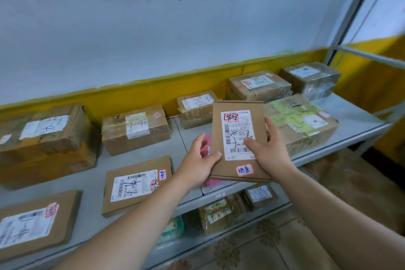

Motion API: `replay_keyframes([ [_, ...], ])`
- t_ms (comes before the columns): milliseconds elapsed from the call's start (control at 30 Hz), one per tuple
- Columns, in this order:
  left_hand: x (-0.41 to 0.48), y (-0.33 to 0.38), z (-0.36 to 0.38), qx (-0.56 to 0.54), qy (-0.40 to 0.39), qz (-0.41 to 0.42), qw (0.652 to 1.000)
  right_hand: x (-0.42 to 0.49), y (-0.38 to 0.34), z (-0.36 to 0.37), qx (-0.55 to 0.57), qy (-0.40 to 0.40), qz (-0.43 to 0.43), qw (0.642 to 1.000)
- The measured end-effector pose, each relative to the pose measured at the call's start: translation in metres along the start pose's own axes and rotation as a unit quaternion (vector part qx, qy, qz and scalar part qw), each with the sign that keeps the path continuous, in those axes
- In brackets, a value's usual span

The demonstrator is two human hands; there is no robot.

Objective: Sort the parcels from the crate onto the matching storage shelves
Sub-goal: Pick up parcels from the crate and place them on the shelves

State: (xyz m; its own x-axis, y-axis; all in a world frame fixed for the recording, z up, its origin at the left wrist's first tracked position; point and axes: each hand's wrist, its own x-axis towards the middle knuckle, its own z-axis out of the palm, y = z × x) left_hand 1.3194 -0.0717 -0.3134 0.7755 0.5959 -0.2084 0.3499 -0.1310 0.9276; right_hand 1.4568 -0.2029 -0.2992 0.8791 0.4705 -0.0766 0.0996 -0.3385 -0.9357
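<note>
We hold the flat parcel point(238, 138) over the shelf point(350, 116), left hand point(198, 160) at its left edge, right hand point(270, 149) at its right. Beneath it a thin packet point(207, 144) lies on the shelf. Behind, a row of boxes point(135, 131) runs along the wall point(153, 17). One wide box point(306, 129) sits just right of our right hand, before that row. Two flat mailers point(135, 184) lie front left, side by side. A lower shelf point(195, 244) underneath carries more parcels point(221, 212).

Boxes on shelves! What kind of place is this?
Probably a parcel storeroom: a metal shelf holds labelled cardboard boxes with handwritten numbers, and the left hand and right hand hold a flat parcel.
</note>
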Motion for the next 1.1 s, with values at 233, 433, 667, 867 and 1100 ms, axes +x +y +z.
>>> replay_keyframes([
  [233,0.003,0.056,0.06,-0.056,-0.083,0.032,0.994,-0.03,-0.006,-0.083,0.043,0.125,-0.014,0.991],
  [433,-0.001,0.101,0.152,-0.044,-0.188,0.064,0.979,-0.042,0.021,-0.175,0.055,0.228,-0.013,0.972],
  [667,0.006,0.159,0.283,0.012,-0.228,0.103,0.968,-0.031,0.06,-0.309,0.064,0.273,-0.002,0.96],
  [867,0.031,0.184,0.363,0.045,-0.232,0.104,0.966,0.005,0.085,-0.394,0.085,0.272,0.005,0.958],
  [1100,0.102,0.19,0.374,0.116,-0.17,0.079,0.975,0.091,0.104,-0.402,0.072,0.223,0.011,0.972],
])
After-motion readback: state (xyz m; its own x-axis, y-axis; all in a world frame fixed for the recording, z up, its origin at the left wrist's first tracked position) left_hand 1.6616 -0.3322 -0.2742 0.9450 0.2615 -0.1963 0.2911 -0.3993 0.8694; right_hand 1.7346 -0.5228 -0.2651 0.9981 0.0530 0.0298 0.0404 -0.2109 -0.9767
